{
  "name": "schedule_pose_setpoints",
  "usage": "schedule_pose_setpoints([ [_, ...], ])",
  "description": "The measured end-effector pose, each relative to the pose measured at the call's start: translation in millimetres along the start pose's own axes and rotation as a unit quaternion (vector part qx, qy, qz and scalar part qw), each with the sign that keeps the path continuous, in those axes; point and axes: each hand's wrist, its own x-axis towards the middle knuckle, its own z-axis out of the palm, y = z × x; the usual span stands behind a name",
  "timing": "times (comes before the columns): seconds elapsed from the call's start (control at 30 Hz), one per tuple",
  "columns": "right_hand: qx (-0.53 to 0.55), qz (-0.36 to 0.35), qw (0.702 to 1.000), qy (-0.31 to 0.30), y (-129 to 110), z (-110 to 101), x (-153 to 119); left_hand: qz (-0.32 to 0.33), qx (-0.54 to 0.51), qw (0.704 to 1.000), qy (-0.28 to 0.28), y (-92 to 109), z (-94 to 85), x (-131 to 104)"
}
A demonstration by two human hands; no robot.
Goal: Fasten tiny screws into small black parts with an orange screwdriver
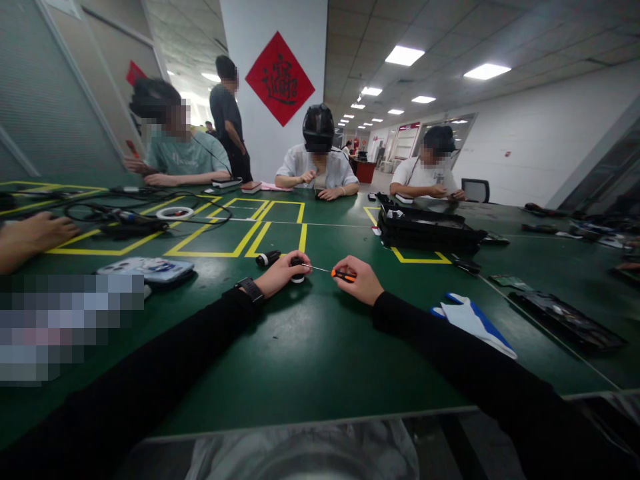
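My left hand [281, 273] is closed round a small black-and-white cylindrical part [298, 273] just above the green table. My right hand [361, 281] grips an orange-and-black screwdriver [345, 275] by its handle. Its thin metal shaft points left, and the tip reaches the part at my left fingers; whether it sits in a screw I cannot tell. Beside my left hand lies another black cylindrical piece with a white end [268, 258], on the table.
A stack of black plastic housings [430, 227] stands ahead on the right. A blue-and-white glove [475, 323] and an opened black casing [570, 317] lie at right. A patterned case [146, 268] and black cables [135, 220] are left. Several people sit around the table [300, 373].
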Motion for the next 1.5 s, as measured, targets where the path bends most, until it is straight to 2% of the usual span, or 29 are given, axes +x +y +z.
schedule_pose_setpoints([
  [0.17,-0.004,-0.003,1.000,-0.011,-1.9,-2.1,-0.3,-0.011,-0.032,0.999,-0.002,0.1,0.6,0.4],
  [0.37,-0.017,0.005,0.999,-0.031,1.4,0.6,0.2,-0.001,0.007,1.000,0.000,1.3,1.0,-0.3],
  [0.57,-0.044,0.003,0.994,-0.102,11.4,4.7,2.4,0.021,0.083,0.996,-0.008,8.1,2.6,-3.5],
  [0.73,-0.074,-0.017,0.991,-0.109,11.1,5.9,3.9,0.037,0.113,0.993,-0.014,9.4,3.1,-4.4],
  [0.9,-0.093,-0.008,0.990,-0.108,6.6,4.2,4.6,0.044,0.119,0.992,-0.009,7.6,2.9,-4.4],
  [1.03,-0.094,-0.005,0.989,-0.110,3.5,2.4,4.7,0.046,0.082,0.996,-0.013,5.2,3.7,-3.6],
  [1.13,-0.085,0.015,0.990,-0.109,1.6,1.9,4.3,0.013,0.016,1.000,-0.013,3.6,3.1,-2.8],
  [1.3,-0.063,0.042,0.991,-0.112,-0.8,-0.3,2.4,-0.049,-0.130,0.990,0.035,3.4,-2.8,-1.4],
  [1.5,-0.062,0.042,0.992,-0.104,-0.4,-0.7,1.9,-0.065,-0.192,0.977,0.058,8.0,-4.8,-1.1],
])
